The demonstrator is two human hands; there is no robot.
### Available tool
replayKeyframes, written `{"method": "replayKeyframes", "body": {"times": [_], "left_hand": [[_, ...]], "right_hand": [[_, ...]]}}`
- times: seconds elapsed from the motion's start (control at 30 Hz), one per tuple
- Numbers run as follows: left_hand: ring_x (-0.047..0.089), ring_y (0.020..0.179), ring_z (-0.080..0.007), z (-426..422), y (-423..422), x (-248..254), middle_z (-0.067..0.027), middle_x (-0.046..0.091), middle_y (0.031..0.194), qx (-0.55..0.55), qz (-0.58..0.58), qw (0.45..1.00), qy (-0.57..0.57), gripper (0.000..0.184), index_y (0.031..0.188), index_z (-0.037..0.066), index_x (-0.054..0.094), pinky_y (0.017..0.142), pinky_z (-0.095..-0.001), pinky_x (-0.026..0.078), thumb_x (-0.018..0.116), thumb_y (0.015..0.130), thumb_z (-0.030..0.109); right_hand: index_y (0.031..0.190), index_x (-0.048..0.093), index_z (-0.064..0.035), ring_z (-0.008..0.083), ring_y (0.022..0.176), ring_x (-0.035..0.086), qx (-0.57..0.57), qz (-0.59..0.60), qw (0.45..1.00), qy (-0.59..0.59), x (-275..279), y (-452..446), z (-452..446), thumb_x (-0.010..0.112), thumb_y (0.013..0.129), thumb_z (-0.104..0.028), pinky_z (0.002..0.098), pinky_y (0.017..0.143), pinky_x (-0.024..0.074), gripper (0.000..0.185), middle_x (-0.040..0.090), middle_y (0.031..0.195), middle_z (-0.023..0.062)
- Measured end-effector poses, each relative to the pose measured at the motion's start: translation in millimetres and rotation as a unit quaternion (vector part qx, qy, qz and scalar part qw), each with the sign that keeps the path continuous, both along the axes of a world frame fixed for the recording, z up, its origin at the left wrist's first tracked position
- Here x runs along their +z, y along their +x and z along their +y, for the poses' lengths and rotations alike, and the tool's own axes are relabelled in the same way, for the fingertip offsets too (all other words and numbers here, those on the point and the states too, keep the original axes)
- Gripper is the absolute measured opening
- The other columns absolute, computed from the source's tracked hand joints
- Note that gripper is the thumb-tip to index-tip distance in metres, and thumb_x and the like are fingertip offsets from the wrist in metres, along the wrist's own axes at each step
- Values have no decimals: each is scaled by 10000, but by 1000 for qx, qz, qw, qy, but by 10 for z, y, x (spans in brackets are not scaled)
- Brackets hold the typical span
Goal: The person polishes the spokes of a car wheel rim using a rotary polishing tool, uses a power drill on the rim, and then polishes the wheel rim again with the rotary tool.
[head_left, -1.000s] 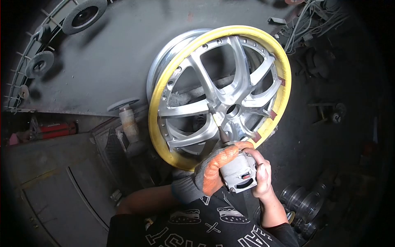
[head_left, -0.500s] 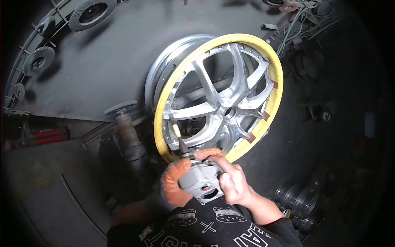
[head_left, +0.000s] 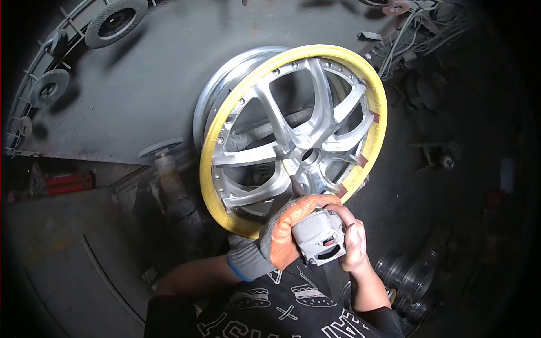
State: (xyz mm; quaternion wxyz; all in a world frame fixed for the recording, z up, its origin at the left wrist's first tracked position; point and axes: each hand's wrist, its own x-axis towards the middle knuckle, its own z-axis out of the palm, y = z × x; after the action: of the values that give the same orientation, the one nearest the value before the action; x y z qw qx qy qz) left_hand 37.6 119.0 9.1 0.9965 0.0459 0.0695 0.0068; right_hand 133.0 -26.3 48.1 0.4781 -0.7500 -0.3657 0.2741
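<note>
A silver alloy wheel [head_left: 315,127] stands tilted in front of me, its outer lip wrapped in yellow tape [head_left: 208,186]. My left hand [head_left: 282,234], in an orange-and-grey glove, is wrapped round the front of a grey die grinder [head_left: 319,232]. Bare, my right hand [head_left: 355,239] grips the grinder's body from the other side. The grinder's slim shaft [head_left: 294,183] points up at the spokes near the wheel's hub. Whether its tip touches the metal, I cannot tell. Dark red patches [head_left: 362,162] sit along the lip's right side.
Sanding discs [head_left: 117,22] hang on a rack at upper left. Tangled cables [head_left: 408,45] lie at upper right. A disc-topped upright tool [head_left: 169,169] stands left of the wheel, with a red tool [head_left: 67,183] farther left. Dark round parts [head_left: 408,276] sit at lower right.
Both hands have carried the die grinder to the right, and its shaft has shifted from the left rim area toward the hub. The wheel's left edge sits slightly farther left.
</note>
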Motion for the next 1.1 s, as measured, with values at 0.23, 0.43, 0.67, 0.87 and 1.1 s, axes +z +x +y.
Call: {"method": "replayKeyframes", "body": {"times": [0.23,0.43,0.67,0.87,1.1], "left_hand": [[607,1111,-172,8,73,31,-92,632,1207,-27,37,999,27,411,1276,2,587,993,-332,478,478,1015,301],[594,1148,-180,16,-84,28,-99,618,1247,16,13,1000,-22,429,1296,-14,565,1010,-336,469,479,1011,295],[512,1259,-241,296,-438,179,-164,546,1339,11,82,992,93,610,1366,-74,464,1118,-384,352,450,958,380],[506,1283,-280,301,-384,332,-193,515,1378,5,112,994,3,766,1400,-70,423,1120,-415,357,539,873,474],[551,1214,-183,21,26,116,-103,577,1328,26,14,992,125,454,1312,-21,553,1074,-348,404,426,1023,305]], "right_hand": [[1206,535,113,203,522,521,-19,9,1000,15,-41,55,-27,321,978,-418,344,562,396,616,511,592,110],[1213,529,105,210,486,493,15,18,1000,-14,8,-9,17,350,974,-399,365,540,382,586,448,540,93],[1200,528,89,372,636,629,83,20,996,-10,105,-219,382,432,938,-283,414,640,483,465,593,705,203],[1201,531,85,398,671,634,95,29,995,-8,116,-137,391,442,931,-280,437,658,489,463,604,739,217],[1211,536,101,230,474,504,26,17,999,-13,24,132,12,375,958,-398,352,527,381,582,433,528,88]]}}
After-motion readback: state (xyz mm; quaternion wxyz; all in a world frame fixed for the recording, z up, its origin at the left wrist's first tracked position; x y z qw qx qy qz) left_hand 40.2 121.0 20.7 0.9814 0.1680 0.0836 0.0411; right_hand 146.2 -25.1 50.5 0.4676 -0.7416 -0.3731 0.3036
